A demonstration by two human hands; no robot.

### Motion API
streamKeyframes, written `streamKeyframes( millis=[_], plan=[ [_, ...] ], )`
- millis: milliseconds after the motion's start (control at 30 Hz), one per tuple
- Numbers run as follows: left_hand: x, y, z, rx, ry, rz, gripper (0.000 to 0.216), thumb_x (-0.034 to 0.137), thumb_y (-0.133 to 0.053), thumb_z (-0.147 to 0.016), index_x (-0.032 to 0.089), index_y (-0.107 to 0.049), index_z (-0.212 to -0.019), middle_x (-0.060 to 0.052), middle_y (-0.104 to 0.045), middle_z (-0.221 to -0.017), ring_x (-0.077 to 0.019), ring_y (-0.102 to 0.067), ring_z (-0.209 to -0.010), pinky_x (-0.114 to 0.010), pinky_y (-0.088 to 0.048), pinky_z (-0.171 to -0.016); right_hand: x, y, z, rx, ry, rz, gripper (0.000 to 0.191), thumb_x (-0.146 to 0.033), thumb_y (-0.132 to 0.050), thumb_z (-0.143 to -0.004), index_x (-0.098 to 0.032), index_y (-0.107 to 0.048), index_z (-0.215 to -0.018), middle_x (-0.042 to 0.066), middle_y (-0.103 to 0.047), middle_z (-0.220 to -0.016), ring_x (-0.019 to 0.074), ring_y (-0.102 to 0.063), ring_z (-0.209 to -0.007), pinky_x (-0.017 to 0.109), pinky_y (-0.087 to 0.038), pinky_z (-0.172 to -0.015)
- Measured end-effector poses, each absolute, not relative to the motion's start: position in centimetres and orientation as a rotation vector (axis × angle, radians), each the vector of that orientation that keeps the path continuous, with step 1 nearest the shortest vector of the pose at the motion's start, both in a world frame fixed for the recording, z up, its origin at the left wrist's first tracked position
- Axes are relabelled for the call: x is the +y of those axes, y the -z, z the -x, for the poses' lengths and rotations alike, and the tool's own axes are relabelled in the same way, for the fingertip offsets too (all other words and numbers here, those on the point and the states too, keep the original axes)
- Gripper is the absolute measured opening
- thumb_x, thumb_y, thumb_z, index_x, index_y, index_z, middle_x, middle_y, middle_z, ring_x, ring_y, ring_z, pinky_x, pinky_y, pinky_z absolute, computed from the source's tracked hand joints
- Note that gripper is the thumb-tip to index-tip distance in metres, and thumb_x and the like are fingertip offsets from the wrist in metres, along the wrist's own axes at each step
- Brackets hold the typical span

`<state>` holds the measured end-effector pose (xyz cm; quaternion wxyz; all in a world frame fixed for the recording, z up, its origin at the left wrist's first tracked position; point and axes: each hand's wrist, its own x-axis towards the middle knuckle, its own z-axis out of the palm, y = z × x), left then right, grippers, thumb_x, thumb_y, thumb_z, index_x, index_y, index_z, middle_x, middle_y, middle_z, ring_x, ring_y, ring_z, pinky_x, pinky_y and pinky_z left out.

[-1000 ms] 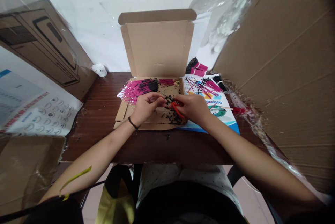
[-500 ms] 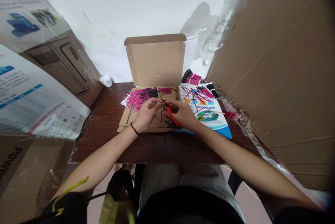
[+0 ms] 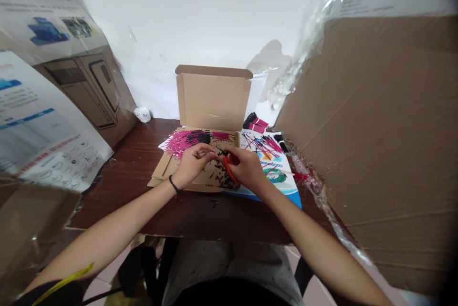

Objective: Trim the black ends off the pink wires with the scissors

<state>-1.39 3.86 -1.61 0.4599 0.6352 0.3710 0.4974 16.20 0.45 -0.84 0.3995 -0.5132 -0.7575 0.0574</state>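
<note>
My left hand (image 3: 192, 163) and my right hand (image 3: 245, 167) meet over an open flat cardboard box (image 3: 168, 168) on a dark wooden table (image 3: 139, 163). The right hand is closed round a small red-handled tool (image 3: 228, 168). The left hand's fingers are pinched on a thin wire at the tool's tip. A pile of pink and black wires (image 3: 186, 140) lies at the back of the box. Small black bits (image 3: 222, 179) litter the box floor under my hands. More pink and black wires (image 3: 263, 144) lie loose on a printed sheet (image 3: 282, 184) to the right.
The box lid (image 3: 213, 98) stands upright against the white wall. A large cardboard panel (image 3: 375, 129) walls off the right side, another carton with a printed sheet (image 3: 53, 120) the left. A bundle of wires (image 3: 255, 122) lies behind the printed sheet. A red stick-like item (image 3: 301, 176) lies at the right.
The camera has tilted up and back, so the table sits lower in view. My hands stay together over the box, with the red tool still in the right.
</note>
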Motion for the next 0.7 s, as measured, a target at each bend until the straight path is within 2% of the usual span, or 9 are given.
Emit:
streamKeyframes(
  millis=[133,233,433,700],
  plan=[
    [4.1,1.8,1.4,0.944,-1.179,-1.641,0.024,0.039,-0.069,-0.074,0.016,-0.063,-0.076,-0.002,-0.067,-0.068,-0.0131,-0.061,-0.06,-0.024,-0.046,-0.054,0.6,0.7,-16.8,-1.983,-0.125,1.341,0.031,-0.042,-0.062,-0.08,-0.019,-0.071,-0.099,0.003,-0.069,-0.069,0.013,-0.058,-0.058,0.023,-0.038,-0.056],
    [4.3,2.0,1.3,0.918,-1.202,-1.648,0.019,0.035,-0.069,-0.073,0.017,-0.064,-0.075,-0.002,-0.068,-0.071,-0.0125,-0.061,-0.065,-0.024,-0.047,-0.059,0.5,0.5,-17.0,-2.009,-0.11,1.411,0.031,-0.046,-0.064,-0.078,-0.022,-0.072,-0.097,0.002,-0.069,-0.069,0.0135,-0.059,-0.058,0.023,-0.04,-0.056],
    [4.7,2.5,1.3,0.819,-1.234,-1.644,0.018,0.034,-0.069,-0.073,0.017,-0.065,-0.076,0.0,-0.066,-0.073,-0.0121,-0.061,-0.069,-0.024,-0.049,-0.064,0.5,0.1,-17.0,-2.041,-0.061,1.48,0.032,-0.046,-0.064,-0.077,-0.021,-0.073,-0.094,0.001,-0.066,-0.061,0.0141,-0.057,-0.054,0.024,-0.038,-0.052],
    [4.5,2.6,1.3,0.788,-1.258,-1.672,0.017,0.033,-0.068,-0.075,0.017,-0.064,-0.076,-0.001,-0.067,-0.074,-0.0117,-0.062,-0.069,-0.024,-0.05,-0.063,0.5,0.5,-16.8,-2.091,-0.045,1.422,0.033,-0.047,-0.062,-0.079,-0.02,-0.072,-0.095,0.002,-0.068,-0.064,0.0124,-0.056,-0.05,0.022,-0.037,-0.05]
  ],
)
